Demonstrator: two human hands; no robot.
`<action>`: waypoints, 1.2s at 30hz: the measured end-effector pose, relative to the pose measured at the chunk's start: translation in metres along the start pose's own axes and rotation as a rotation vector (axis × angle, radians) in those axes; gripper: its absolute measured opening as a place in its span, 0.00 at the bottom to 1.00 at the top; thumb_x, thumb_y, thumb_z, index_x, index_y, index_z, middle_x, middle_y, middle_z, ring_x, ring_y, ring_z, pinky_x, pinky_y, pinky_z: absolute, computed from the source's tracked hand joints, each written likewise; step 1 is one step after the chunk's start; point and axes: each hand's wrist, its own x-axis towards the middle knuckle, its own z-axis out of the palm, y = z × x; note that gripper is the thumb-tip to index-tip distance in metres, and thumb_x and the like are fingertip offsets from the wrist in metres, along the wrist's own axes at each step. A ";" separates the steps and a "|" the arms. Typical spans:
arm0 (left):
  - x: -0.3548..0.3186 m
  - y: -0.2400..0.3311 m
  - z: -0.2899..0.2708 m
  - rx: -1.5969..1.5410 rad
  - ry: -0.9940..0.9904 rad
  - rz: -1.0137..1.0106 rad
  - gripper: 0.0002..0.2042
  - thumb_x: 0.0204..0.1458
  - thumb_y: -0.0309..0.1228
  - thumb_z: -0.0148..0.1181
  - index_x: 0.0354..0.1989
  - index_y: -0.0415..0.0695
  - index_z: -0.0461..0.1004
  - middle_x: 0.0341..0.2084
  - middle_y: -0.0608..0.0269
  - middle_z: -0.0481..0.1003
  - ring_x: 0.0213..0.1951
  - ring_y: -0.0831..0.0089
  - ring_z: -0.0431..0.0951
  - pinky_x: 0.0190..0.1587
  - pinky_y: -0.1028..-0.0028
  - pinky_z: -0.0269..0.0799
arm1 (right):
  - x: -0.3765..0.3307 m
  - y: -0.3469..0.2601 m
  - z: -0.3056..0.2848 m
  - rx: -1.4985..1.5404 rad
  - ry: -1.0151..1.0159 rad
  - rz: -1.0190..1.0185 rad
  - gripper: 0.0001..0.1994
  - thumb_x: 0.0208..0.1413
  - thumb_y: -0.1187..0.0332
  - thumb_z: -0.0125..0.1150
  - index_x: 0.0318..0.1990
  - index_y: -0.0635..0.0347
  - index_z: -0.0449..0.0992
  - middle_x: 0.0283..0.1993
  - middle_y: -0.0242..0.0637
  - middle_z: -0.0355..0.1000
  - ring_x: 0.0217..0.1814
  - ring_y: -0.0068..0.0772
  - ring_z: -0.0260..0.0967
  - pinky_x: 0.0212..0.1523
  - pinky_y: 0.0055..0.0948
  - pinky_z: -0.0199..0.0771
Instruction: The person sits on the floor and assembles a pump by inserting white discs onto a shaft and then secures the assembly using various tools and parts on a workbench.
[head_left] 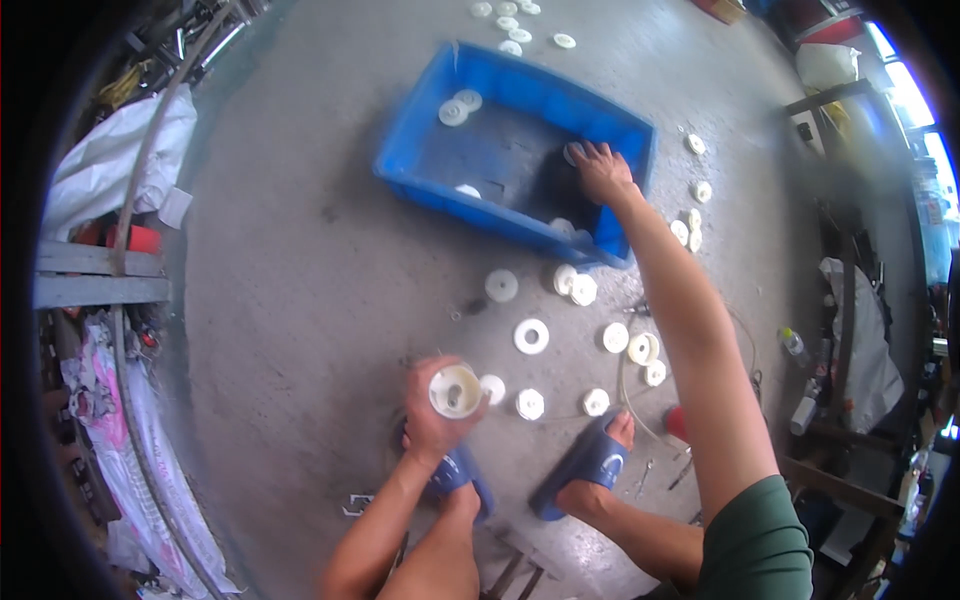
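Note:
My left hand (430, 425) is closed around a white plastic cup-shaped part (455, 391), whose open top faces up and shows a raised hub inside. My right hand (606, 175) reaches over the near right rim into a large blue plastic tub (470, 208). There its fingers are closed at the edge of a white plastic disc (572, 153), partly hidden by the fingertips. More white discs (453, 112) lie at the tub's left end, and a few others sit along its near wall.
Several white round parts (530, 404) and a white ring (531, 337) lie on the grey floor between my feet and the tub. Others are scattered right of and beyond it. A thin hose (625, 385) runs by my right slipper (585, 465). White sacks (120, 150) line the left side.

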 end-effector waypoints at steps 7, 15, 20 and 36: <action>-0.003 0.001 -0.006 -0.080 -0.010 -0.029 0.38 0.41 0.34 0.84 0.60 0.39 0.68 0.54 0.48 0.76 0.54 0.57 0.79 0.59 0.62 0.75 | -0.005 -0.014 0.005 0.183 0.055 0.049 0.13 0.59 0.59 0.66 0.48 0.51 0.78 0.47 0.44 0.80 0.51 0.52 0.80 0.48 0.47 0.84; 0.010 -0.004 0.002 0.042 0.076 0.069 0.34 0.44 0.30 0.78 0.61 0.37 0.69 0.50 0.49 0.77 0.50 0.53 0.80 0.55 0.60 0.76 | -0.184 -0.141 -0.186 1.860 -0.434 -0.009 0.27 0.71 0.58 0.61 0.72 0.60 0.67 0.52 0.37 0.77 0.41 0.22 0.74 0.37 0.22 0.75; 0.014 0.004 0.000 -0.037 0.052 0.095 0.32 0.41 0.29 0.80 0.57 0.41 0.71 0.48 0.55 0.77 0.49 0.58 0.81 0.54 0.62 0.77 | -0.228 -0.188 -0.185 1.913 -0.724 -0.114 0.24 0.74 0.59 0.57 0.71 0.60 0.69 0.60 0.35 0.76 0.59 0.23 0.71 0.56 0.27 0.74; 0.028 0.003 -0.012 -0.116 -0.122 0.095 0.29 0.42 0.28 0.76 0.55 0.40 0.72 0.48 0.52 0.78 0.51 0.54 0.81 0.54 0.61 0.77 | -0.203 -0.182 -0.187 1.451 -0.243 -0.519 0.17 0.66 0.74 0.58 0.61 0.60 0.77 0.50 0.50 0.80 0.57 0.55 0.78 0.57 0.44 0.76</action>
